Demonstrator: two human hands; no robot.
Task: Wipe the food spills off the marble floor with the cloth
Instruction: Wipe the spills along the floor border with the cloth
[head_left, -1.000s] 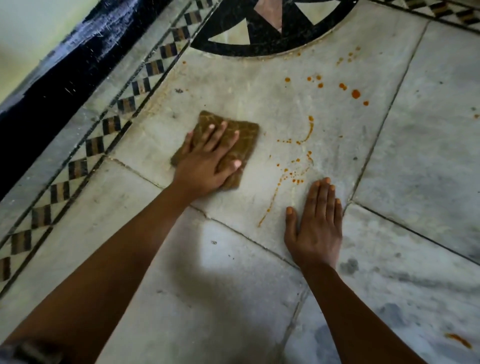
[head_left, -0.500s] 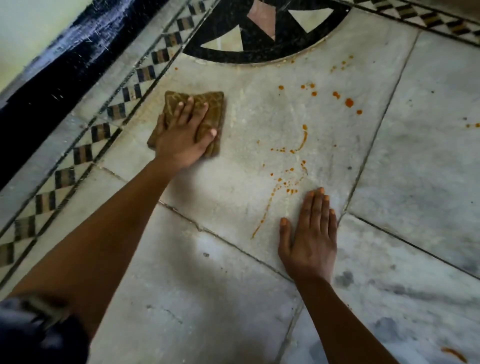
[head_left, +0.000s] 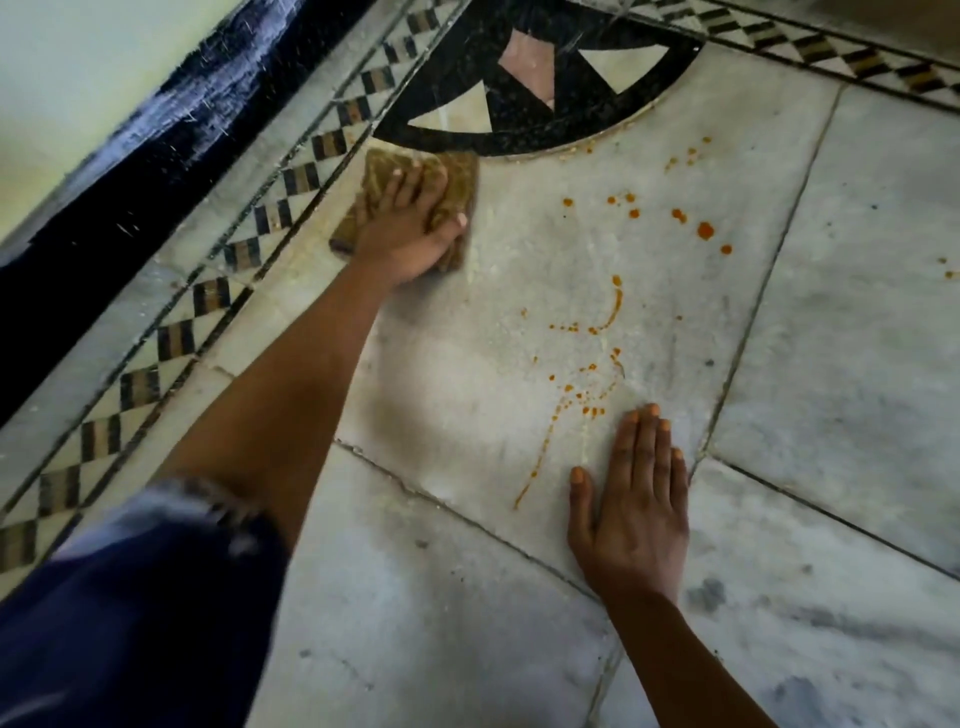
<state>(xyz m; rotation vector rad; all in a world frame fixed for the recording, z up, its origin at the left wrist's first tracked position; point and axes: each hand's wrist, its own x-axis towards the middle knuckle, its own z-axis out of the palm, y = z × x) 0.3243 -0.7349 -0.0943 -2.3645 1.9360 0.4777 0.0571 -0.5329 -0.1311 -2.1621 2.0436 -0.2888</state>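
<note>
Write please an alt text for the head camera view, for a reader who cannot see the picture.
A person's left hand presses a folded brown cloth flat on the pale grey marble floor, beside a black inlaid semicircle. The right hand rests flat, fingers straight, just below unwiped orange food spills; a checkered tile border runs along the left.

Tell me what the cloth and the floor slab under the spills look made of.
Cloth: seemingly woven fabric, brown, matte; it is folded and creases under the left hand. Floor slab: probably polished marble, pale grey, veined, faintly sheened, with thin dark joints.
</note>
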